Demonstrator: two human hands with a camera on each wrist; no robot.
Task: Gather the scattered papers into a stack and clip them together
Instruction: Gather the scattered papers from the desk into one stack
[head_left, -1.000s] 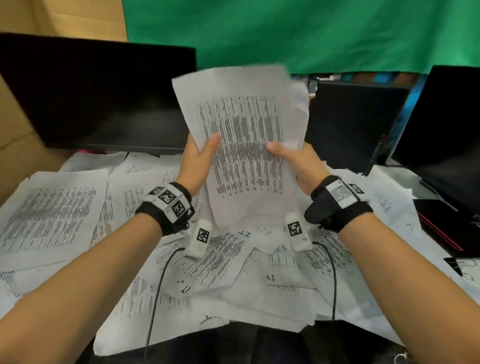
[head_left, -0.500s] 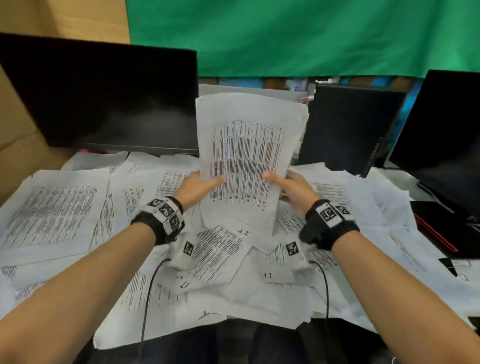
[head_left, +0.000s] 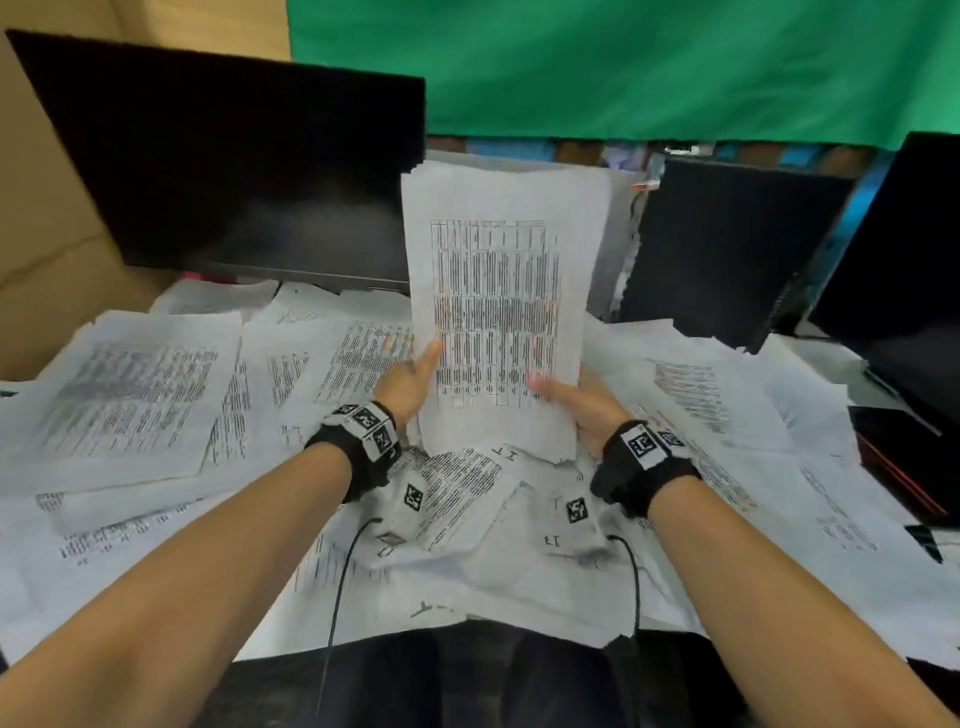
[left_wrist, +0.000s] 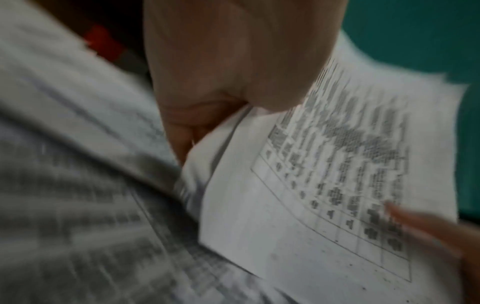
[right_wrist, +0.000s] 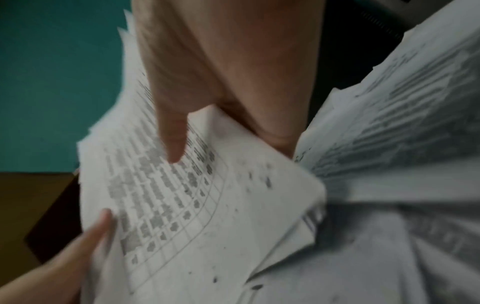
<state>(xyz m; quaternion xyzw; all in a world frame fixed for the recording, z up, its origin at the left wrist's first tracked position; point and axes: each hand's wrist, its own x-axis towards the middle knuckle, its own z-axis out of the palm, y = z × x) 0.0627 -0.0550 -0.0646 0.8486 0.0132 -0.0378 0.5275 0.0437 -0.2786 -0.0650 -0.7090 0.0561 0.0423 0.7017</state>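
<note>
I hold an upright stack of printed papers (head_left: 498, 291) between both hands, its lower edge down on the loose sheets on the desk. My left hand (head_left: 410, 379) grips the stack's left edge, thumb on the front page. My right hand (head_left: 576, 400) grips the right edge, thumb across the printed table. In the left wrist view the stack (left_wrist: 324, 185) is pinched under my left thumb (left_wrist: 259, 82). In the right wrist view the same stack (right_wrist: 182, 205) sits under my right thumb (right_wrist: 171, 135). Many scattered papers (head_left: 135, 389) cover the desk around the stack. No clip shows clearly.
A dark monitor (head_left: 234, 166) stands behind the papers at the left. Two more black screens (head_left: 727, 249) (head_left: 904, 270) stand at the right. A green cloth (head_left: 623, 62) hangs behind. A black and red object (head_left: 904, 467) lies at the right desk edge. Wrist cables (head_left: 337, 597) trail toward me.
The stack came down from in front of the monitor until its lower edge met the loose sheets. Both hands lowered with it and its sheets look more squared.
</note>
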